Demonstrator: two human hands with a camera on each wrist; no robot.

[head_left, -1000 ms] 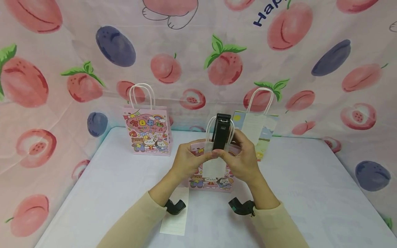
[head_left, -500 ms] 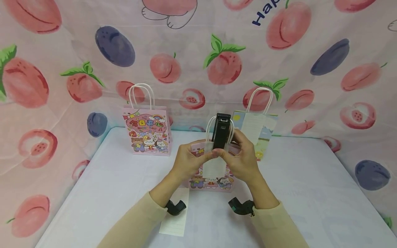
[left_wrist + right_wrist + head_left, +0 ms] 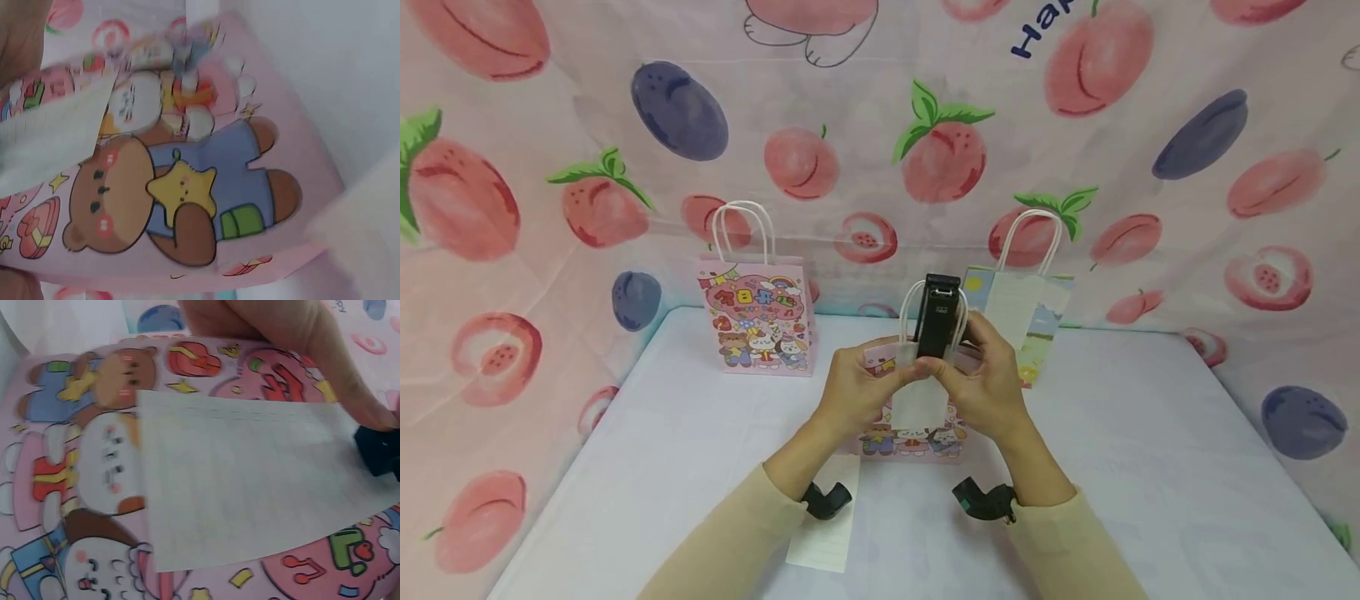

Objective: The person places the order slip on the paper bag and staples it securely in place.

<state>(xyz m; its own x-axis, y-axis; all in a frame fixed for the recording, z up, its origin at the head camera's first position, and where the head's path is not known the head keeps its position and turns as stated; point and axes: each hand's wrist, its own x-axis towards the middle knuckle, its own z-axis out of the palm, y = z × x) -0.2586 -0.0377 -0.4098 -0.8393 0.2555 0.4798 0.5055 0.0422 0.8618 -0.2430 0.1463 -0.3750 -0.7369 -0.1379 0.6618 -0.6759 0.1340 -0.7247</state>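
Pink cartoon gift bag [image 3: 757, 321] far left, landscape-print gift bag [image 3: 1041, 329] far right, fruit-patterned backdrop [image 3: 865, 92] behind the counter [image 3: 1135, 442].

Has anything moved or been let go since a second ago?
Nothing visibly moved, and nothing was taken up or let go. The left hand and right hand still hold the black stapler at the top of the front pink bag. The rear pink bag and the landscape bag stand unchanged.

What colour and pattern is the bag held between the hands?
The bag is pink with a colourful cartoon-animal print, seen best in the left wrist view.
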